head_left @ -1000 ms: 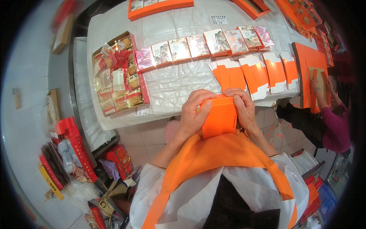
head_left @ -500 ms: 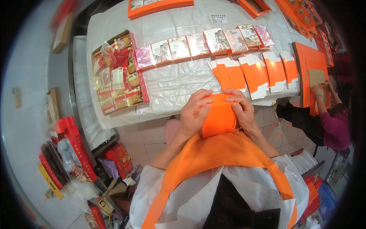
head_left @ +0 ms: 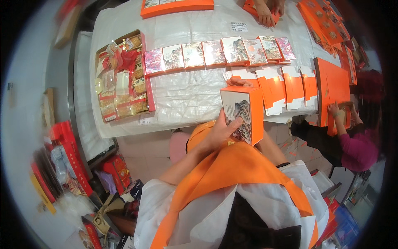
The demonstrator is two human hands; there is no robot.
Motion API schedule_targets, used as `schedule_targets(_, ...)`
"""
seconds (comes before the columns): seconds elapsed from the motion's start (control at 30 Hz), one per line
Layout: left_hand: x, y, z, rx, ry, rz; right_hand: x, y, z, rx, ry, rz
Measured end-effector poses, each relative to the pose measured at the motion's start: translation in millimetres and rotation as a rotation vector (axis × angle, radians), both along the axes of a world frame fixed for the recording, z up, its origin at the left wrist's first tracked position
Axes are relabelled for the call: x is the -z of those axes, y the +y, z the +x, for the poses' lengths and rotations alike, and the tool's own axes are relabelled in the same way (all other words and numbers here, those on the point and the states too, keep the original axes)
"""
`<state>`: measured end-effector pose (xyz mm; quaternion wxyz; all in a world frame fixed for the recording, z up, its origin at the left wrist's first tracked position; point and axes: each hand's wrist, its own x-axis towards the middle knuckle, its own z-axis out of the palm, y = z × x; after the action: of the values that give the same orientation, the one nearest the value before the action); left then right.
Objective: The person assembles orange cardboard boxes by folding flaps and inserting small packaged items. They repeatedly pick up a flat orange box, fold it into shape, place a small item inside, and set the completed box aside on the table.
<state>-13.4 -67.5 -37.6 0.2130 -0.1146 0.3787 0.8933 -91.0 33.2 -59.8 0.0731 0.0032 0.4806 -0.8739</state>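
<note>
Both the left hand (head_left: pixel 222 129) and the right hand (head_left: pixel 241 82) are at a single orange carton (head_left: pixel 243 108) with a printed mountain landscape on its white face. The left hand is closed around the carton's lower left edge, its thumb laid across the printed face. Fingers of the right hand show at the carton's top edge; the rest is hidden behind it, so how tightly that hand is closed cannot be told. The carton is held tilted just above the orange apron (head_left: pixel 244 164), by the near edge of the table (head_left: pixel 186 93).

Just beyond are four groups of flat orange-and-white carton blanks (head_left: pixel 271 88), fanned out side by side. Behind them runs a row of eight landscape-printed cartons (head_left: pixel 213 53), most of them touching. At the row's left end stands an open box of wrapped pastries (head_left: pixel 122 79), full of clear and red packets. Farther back lie a small paper label (head_left: pixel 239 27) and an orange tray (head_left: pixel 176 9).

At the far side, another person's hands (head_left: pixel 267 11) rest on an orange box part (head_left: pixel 250 7). On the right, a co-worker in a magenta top (head_left: pixel 360 151) reaches to a stack of large orange boxes (head_left: pixel 333 81). On the left, a red gift box (head_left: pixel 117 172) sits below table level.
</note>
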Motion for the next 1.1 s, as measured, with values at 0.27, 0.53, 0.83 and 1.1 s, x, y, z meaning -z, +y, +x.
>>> schedule_targets(0.27, 29.3, -23.4, -8.1, -0.351, 0.061, -0.228, 33.0, 22.1, -4.6, -0.206, -0.535, -0.071)
schedule_targets(0.53, 82.4, -58.4, -15.1, -0.520, -0.057, -0.427, 35.0, 6.4, 29.2, -0.550, -0.626, 0.306)
schedule_targets(0.83, 109.4, -109.8, -9.4, -0.633, -0.448, -0.506, 97.6, -67.1, -30.8, -0.447, -0.705, 0.128)
schedule_targets(1.1, 107.3, -141.9, 35.4, -0.646, -0.493, -0.563, 174.7, -183.2, -132.2, -0.361, -0.618, 0.148)
